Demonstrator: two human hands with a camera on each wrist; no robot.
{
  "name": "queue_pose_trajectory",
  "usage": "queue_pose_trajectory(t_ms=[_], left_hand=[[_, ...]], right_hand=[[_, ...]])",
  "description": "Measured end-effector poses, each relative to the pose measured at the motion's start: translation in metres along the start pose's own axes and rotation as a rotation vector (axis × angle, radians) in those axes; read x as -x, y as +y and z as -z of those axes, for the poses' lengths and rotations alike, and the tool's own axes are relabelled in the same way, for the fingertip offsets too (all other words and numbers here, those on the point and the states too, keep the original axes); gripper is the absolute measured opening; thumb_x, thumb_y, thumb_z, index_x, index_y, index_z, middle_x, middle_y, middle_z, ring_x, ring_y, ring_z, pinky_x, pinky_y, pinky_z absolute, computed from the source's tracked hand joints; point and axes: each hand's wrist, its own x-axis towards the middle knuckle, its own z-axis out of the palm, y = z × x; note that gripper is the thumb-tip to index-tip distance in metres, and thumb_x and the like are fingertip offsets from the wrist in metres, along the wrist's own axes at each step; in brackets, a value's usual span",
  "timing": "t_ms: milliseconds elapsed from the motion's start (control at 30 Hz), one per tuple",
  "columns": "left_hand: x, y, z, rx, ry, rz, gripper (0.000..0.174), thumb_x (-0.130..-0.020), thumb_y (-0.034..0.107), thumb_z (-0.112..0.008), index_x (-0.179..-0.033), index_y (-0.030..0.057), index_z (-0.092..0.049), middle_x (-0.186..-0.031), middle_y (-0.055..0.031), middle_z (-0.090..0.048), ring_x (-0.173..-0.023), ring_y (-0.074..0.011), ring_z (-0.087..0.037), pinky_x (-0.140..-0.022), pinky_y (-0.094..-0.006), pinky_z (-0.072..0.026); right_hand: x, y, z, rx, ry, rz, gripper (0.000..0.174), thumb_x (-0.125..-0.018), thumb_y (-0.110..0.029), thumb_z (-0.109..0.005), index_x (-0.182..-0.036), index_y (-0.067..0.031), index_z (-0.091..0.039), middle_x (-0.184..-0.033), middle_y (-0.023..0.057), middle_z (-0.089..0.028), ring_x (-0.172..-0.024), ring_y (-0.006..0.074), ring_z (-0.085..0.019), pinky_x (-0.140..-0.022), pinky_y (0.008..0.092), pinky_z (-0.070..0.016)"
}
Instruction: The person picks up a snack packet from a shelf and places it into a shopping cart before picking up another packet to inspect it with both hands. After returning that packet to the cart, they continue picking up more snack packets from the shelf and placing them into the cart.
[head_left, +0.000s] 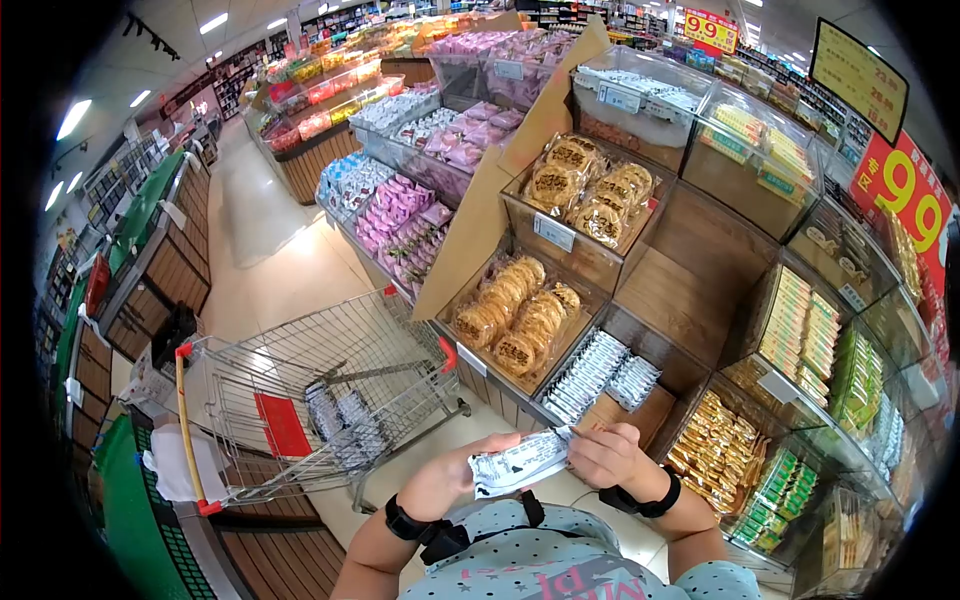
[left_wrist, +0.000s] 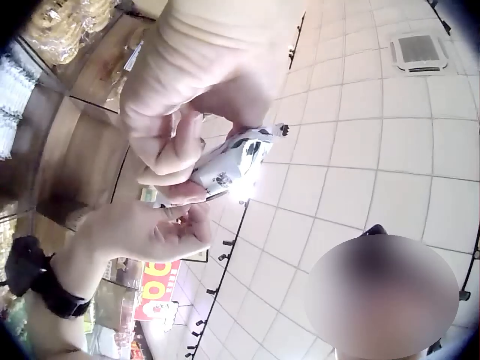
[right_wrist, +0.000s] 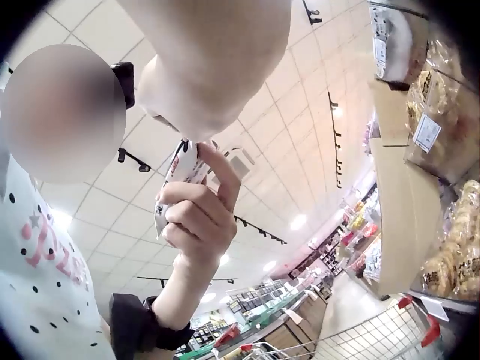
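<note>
In the head view a white snack packet with dark print (head_left: 525, 462) is held level in front of the chest. My left hand (head_left: 452, 474) grips its left end. At the other end my right hand (head_left: 606, 456) has its fingertips pinched on the packet's edge. From the left wrist, curled left fingers wrap the shiny packet (left_wrist: 234, 166), with the right hand (left_wrist: 150, 234) close below. In the right wrist view the left hand (right_wrist: 201, 219) has its fingers round the packet (right_wrist: 180, 180), while the right fingertips are mostly hidden behind the right hand itself.
A bin of white-and-blue packets (head_left: 590, 375) sits just beyond the hands, beside round cookies (head_left: 520, 325) and gold-wrapped snacks (head_left: 712, 440). Left of the shelves stands a wire shopping cart (head_left: 300, 345) holding wrapped packs (head_left: 345, 425). An aisle (head_left: 250, 220) runs away behind it.
</note>
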Motion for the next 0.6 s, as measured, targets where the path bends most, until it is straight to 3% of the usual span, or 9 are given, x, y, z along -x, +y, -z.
queue_pose_trajectory(t_ms=[133, 200, 267, 333, 367, 500, 600], left_hand=[[0.012, 0.0, -0.031, -0.365, 0.168, -0.215, 0.034, -0.083, 0.017, -0.032, -0.11, -0.0043, -0.035, -0.103, -0.0137, -0.047, -0.089, -0.0166, -0.049, -0.078, -0.0233, -0.0375], [0.013, 0.002, -0.034, -0.527, 0.215, -0.246, 0.031, -0.083, 0.014, -0.033, -0.109, -0.0029, -0.034, -0.101, -0.0133, -0.048, -0.088, -0.0154, -0.049, -0.077, -0.0238, -0.038], [0.011, 0.003, -0.024, -0.471, 0.12, -0.178, 0.03, -0.083, 0.012, -0.035, -0.109, -0.0021, -0.034, -0.099, -0.0122, -0.049, -0.085, -0.014, -0.049, -0.075, -0.0236, -0.0383], [0.004, 0.004, 0.004, -0.23, -0.085, -0.066, 0.031, -0.082, 0.011, -0.037, -0.11, -0.002, -0.033, -0.096, -0.0105, -0.05, -0.08, -0.0127, -0.05, -0.073, -0.0228, -0.0385], [0.009, -0.017, 0.002, -0.396, 0.118, -0.35, 0.027, -0.083, 0.012, -0.034, -0.106, -0.0026, -0.036, -0.087, -0.0091, -0.049, -0.07, -0.01, -0.046, -0.063, -0.0192, -0.0378], [-0.001, -0.028, 0.006, -0.216, 0.074, -0.332, 0.031, -0.084, 0.019, -0.027, -0.101, -0.0027, -0.04, -0.075, -0.0078, -0.045, -0.057, -0.0089, -0.036, -0.05, -0.0172, -0.0304], [-0.004, -0.033, 0.016, -0.108, 0.086, -0.226, 0.036, -0.083, 0.026, -0.028, -0.103, -0.001, -0.038, -0.075, -0.0079, -0.044, -0.057, -0.0094, -0.034, -0.05, -0.0185, -0.0291]], right_hand=[[0.003, 0.003, 0.001, -0.115, -0.077, -0.05, 0.014, -0.062, -0.01, -0.054, -0.075, -0.0101, -0.052, -0.08, 0.0004, -0.052, -0.066, 0.0143, -0.046, -0.061, 0.0265, -0.0334], [0.001, 0.005, -0.001, -0.24, -0.103, -0.181, 0.014, -0.062, -0.009, -0.055, -0.075, -0.0098, -0.052, -0.079, 0.0011, -0.052, -0.066, 0.0157, -0.045, -0.06, 0.027, -0.0339], [-0.006, 0.007, -0.001, -0.382, -0.15, -0.338, 0.014, -0.062, -0.008, -0.057, -0.076, -0.0094, -0.053, -0.077, 0.0019, -0.051, -0.067, 0.0173, -0.045, -0.06, 0.0274, -0.0345], [-0.018, 0.011, 0.003, -0.536, -0.217, -0.52, 0.015, -0.063, -0.007, -0.058, -0.076, -0.0089, -0.053, -0.075, 0.003, -0.051, -0.069, 0.0189, -0.045, -0.06, 0.0277, -0.0352], [-0.02, 0.014, 0.003, -0.625, -0.244, -0.584, 0.012, -0.065, -0.008, -0.058, -0.075, -0.0067, -0.052, -0.074, 0.0045, -0.048, -0.071, 0.0192, -0.045, -0.063, 0.0271, -0.0357], [-0.023, 0.012, 0.001, -1.12, -0.335, -1.004, 0.011, -0.067, -0.006, -0.058, -0.072, -0.003, -0.048, -0.076, 0.0057, -0.045, -0.075, 0.0182, -0.044, -0.069, 0.0262, -0.0347], [-0.024, 0.009, -0.004, -1.131, -0.22, -1.013, 0.009, -0.068, -0.01, -0.058, -0.068, -0.0047, -0.051, -0.076, 0.004, -0.043, -0.071, 0.0155, -0.042, -0.063, 0.0254, -0.0353]])
